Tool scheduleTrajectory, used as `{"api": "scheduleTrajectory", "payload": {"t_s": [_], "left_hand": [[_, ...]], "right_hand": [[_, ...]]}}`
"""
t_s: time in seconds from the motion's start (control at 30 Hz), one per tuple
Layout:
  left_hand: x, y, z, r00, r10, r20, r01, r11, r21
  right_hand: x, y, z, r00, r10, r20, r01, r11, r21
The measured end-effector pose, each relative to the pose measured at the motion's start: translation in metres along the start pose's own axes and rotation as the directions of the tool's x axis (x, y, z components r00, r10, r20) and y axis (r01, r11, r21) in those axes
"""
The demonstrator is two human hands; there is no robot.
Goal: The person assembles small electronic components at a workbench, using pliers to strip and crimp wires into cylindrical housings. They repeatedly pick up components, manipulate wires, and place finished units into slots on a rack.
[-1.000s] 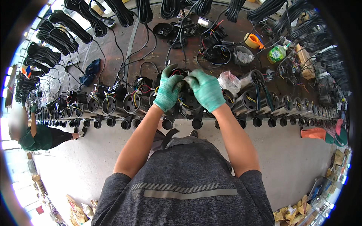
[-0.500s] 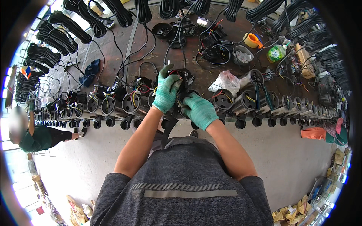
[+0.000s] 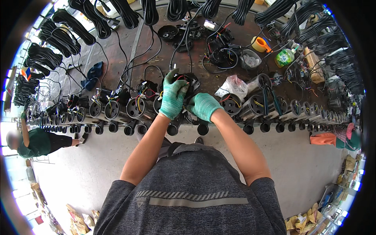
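My green-gloved left hand point(image 3: 172, 98) grasps a black wired motor cap point(image 3: 188, 83) above the row of cylindrical motor housings point(image 3: 137, 107), my right hand point(image 3: 203, 106) clenched beneath it, near a clear plastic bag point(image 3: 234, 85) and green bottle point(image 3: 284, 58).

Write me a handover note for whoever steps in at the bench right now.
Left hand, green knit glove, grips the top of the black round motor part with coloured wires, lifted above the row.
Right hand, same glove, holds it from below at the bench edge.
Row of open cylindrical motor housings lies along the bench front, wires showing inside.
Done: part is in both hands.
Left: it is not yet set on any housing.
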State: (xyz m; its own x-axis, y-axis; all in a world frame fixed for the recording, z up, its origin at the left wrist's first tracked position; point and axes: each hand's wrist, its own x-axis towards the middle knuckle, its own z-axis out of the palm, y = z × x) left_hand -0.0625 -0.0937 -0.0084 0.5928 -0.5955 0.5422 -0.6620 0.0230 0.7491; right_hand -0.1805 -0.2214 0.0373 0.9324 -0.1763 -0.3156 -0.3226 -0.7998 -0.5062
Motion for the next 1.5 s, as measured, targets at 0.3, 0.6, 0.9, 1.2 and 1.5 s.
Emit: {"api": "scheduleTrajectory", "payload": {"t_s": [0.3, 0.6, 0.9, 1.2, 1.5], "left_hand": [[-0.001, -0.009, 0.000, 0.999, -0.034, -0.017, 0.034, 0.999, -0.038], [0.003, 0.004, -0.008, 0.993, 0.006, 0.116, -0.021, 0.991, 0.130], [0.003, 0.017, -0.025, 0.937, 0.004, 0.349, -0.133, 0.928, 0.349], [-0.002, 0.036, -0.017, 0.926, -0.040, 0.377, -0.176, 0.836, 0.520], [-0.005, 0.040, -0.008, 0.926, 0.032, 0.375, -0.267, 0.760, 0.593]], "right_hand": [[-0.003, -0.003, 0.006, 0.996, 0.059, -0.060, -0.057, 0.998, 0.029], [-0.022, 0.006, -0.006, 0.972, 0.162, -0.169, -0.139, 0.980, 0.141], [-0.051, 0.021, -0.004, 0.983, 0.088, -0.161, -0.014, 0.910, 0.414], [-0.058, 0.009, -0.013, 0.963, -0.166, -0.211, 0.174, 0.985, 0.020], [-0.052, 0.013, -0.009, 0.791, -0.445, -0.421, 0.283, 0.875, -0.393]]}}
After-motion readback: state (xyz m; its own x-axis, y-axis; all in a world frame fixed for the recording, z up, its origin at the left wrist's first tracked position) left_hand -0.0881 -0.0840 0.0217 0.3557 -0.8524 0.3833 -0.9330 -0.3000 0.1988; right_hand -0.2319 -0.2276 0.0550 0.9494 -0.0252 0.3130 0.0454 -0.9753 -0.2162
